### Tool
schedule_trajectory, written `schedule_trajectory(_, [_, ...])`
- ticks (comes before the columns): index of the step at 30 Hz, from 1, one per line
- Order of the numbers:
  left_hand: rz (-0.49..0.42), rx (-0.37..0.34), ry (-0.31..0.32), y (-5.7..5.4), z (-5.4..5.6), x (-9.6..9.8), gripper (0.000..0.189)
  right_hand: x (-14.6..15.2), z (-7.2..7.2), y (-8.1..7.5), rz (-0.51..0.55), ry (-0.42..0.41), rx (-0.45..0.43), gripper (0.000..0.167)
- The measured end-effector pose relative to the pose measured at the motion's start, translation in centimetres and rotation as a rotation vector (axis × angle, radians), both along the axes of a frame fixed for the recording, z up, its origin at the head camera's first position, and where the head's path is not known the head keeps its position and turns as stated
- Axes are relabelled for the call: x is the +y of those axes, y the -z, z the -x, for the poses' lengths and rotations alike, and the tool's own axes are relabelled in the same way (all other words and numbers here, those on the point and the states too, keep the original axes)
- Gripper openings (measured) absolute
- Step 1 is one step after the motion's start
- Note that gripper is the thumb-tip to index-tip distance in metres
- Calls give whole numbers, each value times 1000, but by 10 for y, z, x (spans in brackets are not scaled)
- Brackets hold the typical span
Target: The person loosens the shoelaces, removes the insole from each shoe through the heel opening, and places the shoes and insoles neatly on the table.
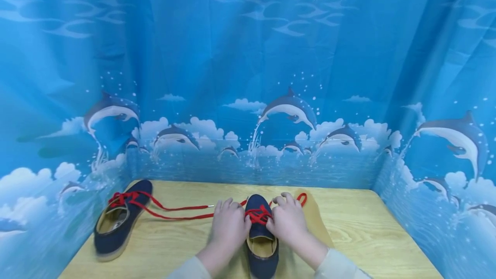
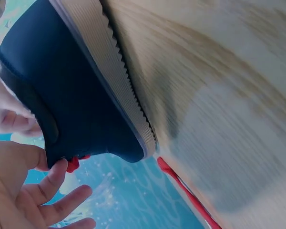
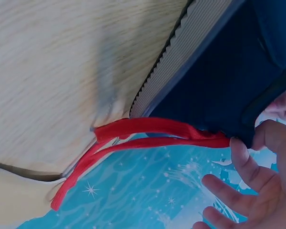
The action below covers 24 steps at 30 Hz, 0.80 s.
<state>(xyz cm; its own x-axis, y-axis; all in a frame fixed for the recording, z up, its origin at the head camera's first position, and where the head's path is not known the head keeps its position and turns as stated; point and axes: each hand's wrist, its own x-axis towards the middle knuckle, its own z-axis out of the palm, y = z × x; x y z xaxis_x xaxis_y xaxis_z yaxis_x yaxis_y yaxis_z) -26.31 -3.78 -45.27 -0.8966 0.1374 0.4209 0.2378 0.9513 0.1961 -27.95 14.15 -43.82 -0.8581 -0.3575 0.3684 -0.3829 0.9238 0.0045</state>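
A navy shoe point(image 1: 260, 230) with red laces point(image 1: 258, 215) stands on the table between both hands, toe pointing away. At its left side my left hand point(image 1: 229, 226) pinches the edge of the lacing flap between thumb and index finger, the other fingers spread in the left wrist view. My right hand point(image 1: 288, 221) pinches the opposite flap edge the same way, close to where a red lace point(image 3: 157, 128) comes out. In the right wrist view this lace runs down past the sole to the table. The insides of the flaps are hidden.
A second navy shoe point(image 1: 131, 223) lies at the table's left, its long red laces point(image 1: 182, 217) stretching toward my left hand. A flat tan piece point(image 1: 315, 216) lies right of my right hand, a red lace loop point(image 1: 303, 198) over it. A blue dolphin-print curtain point(image 1: 248, 55) surrounds the table.
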Motion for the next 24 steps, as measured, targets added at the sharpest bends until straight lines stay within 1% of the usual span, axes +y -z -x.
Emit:
schedule_trajectory(3, [-17, -17, 0, -1, -1, -4, 23, 4, -1, -1, 8, 2, 15, 24])
schedule_trajectory(8, [-32, -38, 4, -1, -2, -12, 21, 11, -1, 0, 55, -1, 3, 23])
schedule_trajectory(12, [-45, -38, -3, 3, -1, -18, 19, 17, 2, 2, 94, 9, -21, 28])
schedule_trajectory(16, [-66, -59, -19, 6, -1, -24, 18, 22, 2, 3, 111, 7, -43, 32])
schedule_trajectory(19, [-83, -76, -14, 7, -2, -26, 18, 24, 1, 4, 121, 4, -44, 32])
schedule_trajectory(24, [-104, -73, 2, 9, -4, -27, 18, 26, 1, 6, 145, 9, -53, 30])
